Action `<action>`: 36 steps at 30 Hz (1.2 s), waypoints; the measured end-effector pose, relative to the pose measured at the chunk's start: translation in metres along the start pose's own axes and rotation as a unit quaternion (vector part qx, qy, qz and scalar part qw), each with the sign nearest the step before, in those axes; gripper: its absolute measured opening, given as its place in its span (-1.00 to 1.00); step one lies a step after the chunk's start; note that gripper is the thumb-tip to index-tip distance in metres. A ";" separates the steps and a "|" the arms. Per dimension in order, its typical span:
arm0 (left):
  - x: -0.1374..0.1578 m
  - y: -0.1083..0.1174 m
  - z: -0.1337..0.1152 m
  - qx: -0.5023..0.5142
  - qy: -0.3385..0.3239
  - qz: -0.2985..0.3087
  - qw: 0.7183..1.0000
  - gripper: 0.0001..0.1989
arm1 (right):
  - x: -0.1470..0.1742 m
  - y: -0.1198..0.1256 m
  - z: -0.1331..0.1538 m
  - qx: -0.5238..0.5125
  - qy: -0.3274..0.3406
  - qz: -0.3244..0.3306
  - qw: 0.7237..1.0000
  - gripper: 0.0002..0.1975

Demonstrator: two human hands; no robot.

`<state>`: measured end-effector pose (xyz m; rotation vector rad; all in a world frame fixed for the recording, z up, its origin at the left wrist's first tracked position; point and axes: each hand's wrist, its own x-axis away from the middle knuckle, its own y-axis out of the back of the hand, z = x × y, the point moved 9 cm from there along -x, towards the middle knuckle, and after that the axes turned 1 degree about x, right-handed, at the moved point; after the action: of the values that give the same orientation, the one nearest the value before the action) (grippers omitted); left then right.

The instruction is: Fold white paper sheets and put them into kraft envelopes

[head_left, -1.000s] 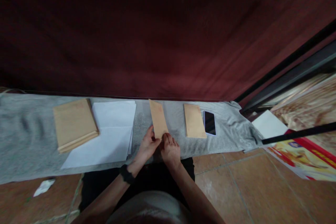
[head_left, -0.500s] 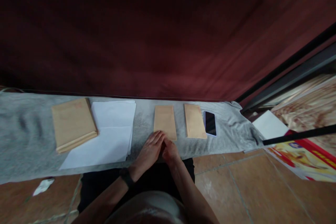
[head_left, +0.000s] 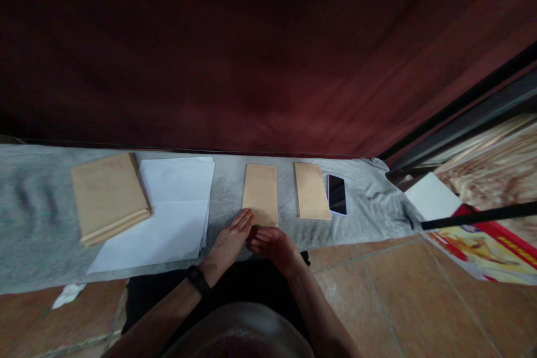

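A brown paper envelope (head_left: 260, 187) lies flat in front of me on the grey cloth. My left hand (head_left: 230, 240), with a dark band on its wrist, rests its outstretched fingertips on the envelope's lower left corner. Just below the bottom edge is my right hand (head_left: 274, 245), turned partly palm up with its fingers extended leftward. Whether those fingers touch the envelope I cannot tell. To the right lies a second brown envelope (head_left: 312, 191), with a phone (head_left: 337, 194) close beside it.
On the left, a stack of larger brown envelopes (head_left: 109, 196) overlaps white paper sheets (head_left: 178, 218). The grey cloth (head_left: 364, 207) covers a narrow surface against a dark red curtain (head_left: 251, 78). A red and yellow printed box (head_left: 486, 246) stands at right behind a dark bar (head_left: 482, 215).
My right hand has drawn away from the left one and rolled palm up, its fingers opening out. The left fingers have shifted slightly left along the envelope's lower edge.
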<state>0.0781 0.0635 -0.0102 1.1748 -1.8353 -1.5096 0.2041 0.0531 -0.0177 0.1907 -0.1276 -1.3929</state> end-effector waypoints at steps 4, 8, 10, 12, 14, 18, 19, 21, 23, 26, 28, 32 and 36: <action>0.005 0.001 -0.002 0.002 -0.001 0.001 1.000 -0.31 | 0.005 0.020 0.006 0.041 -0.015 -0.041 0.998 -0.58; -0.001 0.017 -0.006 0.014 0.011 -0.011 1.000 -0.52 | 0.007 0.018 0.030 0.288 0.115 -0.013 0.950 -0.56; -0.013 0.026 -0.005 0.018 0.019 -0.017 1.000 -0.62 | 0.009 0.009 0.030 0.370 0.149 0.016 0.917 -0.51; -0.033 0.032 -0.002 0.024 0.019 -0.026 0.999 -0.59 | 0.010 0.004 0.027 0.411 0.157 0.022 0.898 -0.48; -0.061 0.032 0.001 0.048 0.002 -0.037 0.998 -0.53 | 0.010 0.003 0.024 0.424 0.158 0.018 0.892 -0.48; -0.123 0.012 0.020 0.042 -0.006 -0.028 0.999 -0.45 | 0.010 0.003 0.024 0.424 0.161 0.002 0.891 -0.51; -0.137 0.005 0.026 0.040 -0.007 -0.017 0.999 -0.44 | 0.009 0.003 0.024 0.423 0.160 -0.001 0.892 -0.51; -0.158 -0.008 0.034 0.041 -0.014 0.004 0.999 -0.44 | 0.009 0.003 0.024 0.423 0.158 -0.004 0.892 -0.52; -0.171 -0.016 0.040 0.042 -0.024 0.011 0.999 -0.45 | 0.008 0.003 0.024 0.422 0.157 -0.005 0.893 -0.52; -0.176 -0.022 0.044 0.028 -0.036 0.017 0.999 -0.46 | 0.008 0.003 0.023 0.419 0.157 -0.009 0.894 -0.51; -0.174 -0.025 0.043 0.011 -0.052 0.032 0.998 -0.44 | 0.008 0.003 0.023 0.420 0.158 -0.013 0.894 -0.52; -0.165 -0.028 0.037 -0.014 -0.084 0.060 0.995 -0.44 | 0.009 0.004 0.024 0.428 0.167 -0.023 0.888 -0.54; -0.150 -0.027 0.029 -0.012 -0.103 0.066 0.992 -0.44 | 0.009 0.004 0.026 0.436 0.175 -0.023 0.883 -0.54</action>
<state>0.1406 0.2055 -0.0215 0.8942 -1.9795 -1.6220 0.2040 0.0430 0.0079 1.1964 -0.4479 -1.2412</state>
